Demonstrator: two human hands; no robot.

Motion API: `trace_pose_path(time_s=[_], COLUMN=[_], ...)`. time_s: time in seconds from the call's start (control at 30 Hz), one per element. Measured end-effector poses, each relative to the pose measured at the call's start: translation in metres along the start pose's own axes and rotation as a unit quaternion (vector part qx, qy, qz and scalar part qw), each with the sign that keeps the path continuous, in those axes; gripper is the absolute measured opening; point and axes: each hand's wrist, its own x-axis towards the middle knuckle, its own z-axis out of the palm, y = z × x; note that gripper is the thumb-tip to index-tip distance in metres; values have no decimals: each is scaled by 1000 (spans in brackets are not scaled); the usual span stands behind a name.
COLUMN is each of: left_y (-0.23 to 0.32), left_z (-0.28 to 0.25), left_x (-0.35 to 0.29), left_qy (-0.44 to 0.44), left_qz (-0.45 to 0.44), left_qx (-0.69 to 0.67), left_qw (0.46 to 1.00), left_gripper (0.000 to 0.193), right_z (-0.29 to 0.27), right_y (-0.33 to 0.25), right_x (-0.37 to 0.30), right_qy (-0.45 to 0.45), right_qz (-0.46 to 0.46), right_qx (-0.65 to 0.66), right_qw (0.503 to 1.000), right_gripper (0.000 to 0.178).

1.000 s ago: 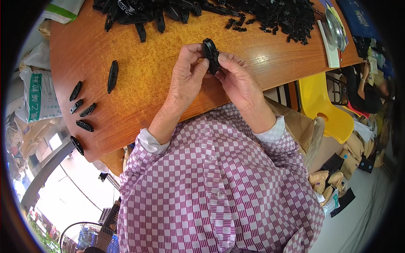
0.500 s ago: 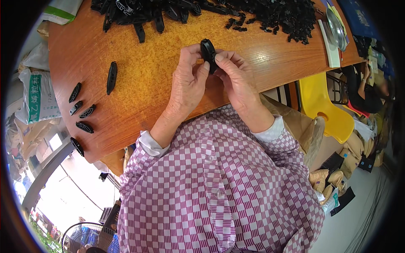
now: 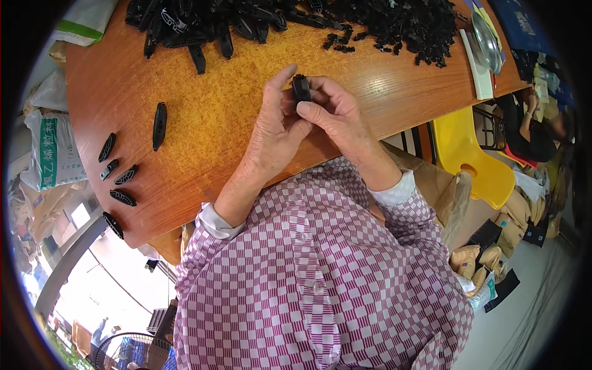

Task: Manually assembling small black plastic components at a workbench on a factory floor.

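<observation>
A black oblong plastic part stands roughly upright between my two hands, over the near part of the wooden table. My right hand pinches it, the thumb pressed on its near side and the fingers curled behind. Around the part's lower left side is my left hand, its index finger lifted off and its thumb near the lower end. My fingers hide the lower end of the part. A longer black part lies alone to the left. Beyond it, several small oval black parts lie near the table's left edge.
At the far side are a heap of long black parts and a pile of small black pieces. A metal dish and a white strip lie far right. A yellow chair stands right, with a person beyond.
The part has turned so more of it sits hidden in my fingers. My left index finger has lifted off it, and my right thumb has shifted lower along it.
</observation>
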Motion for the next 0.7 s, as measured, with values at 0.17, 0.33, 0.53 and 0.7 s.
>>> trace_pose_path(time_s=[0.17,0.33,0.53,0.7], left_y=[1,5,38,44], left_z=[-6,-12,-75,-120], left_x=[2,0,-11,10], left_qy=[-44,-37,-33,54], left_qz=[5,41,-83,84], left_qx=[16,94,513,607], left_qw=[999,994,853,789], left_gripper=[62,50,17,21], right_z=[0,-1,-75,-100], right_y=[4,4,-12,-23], right_x=[0,-3,24,54], right_qy=[-5,11,111,140], right_qz=[-7,1,-146,-229], right_qx=[-31,-40,-481,-682], right_qw=[999,999,857,681], right_gripper=[22,21,29,22])
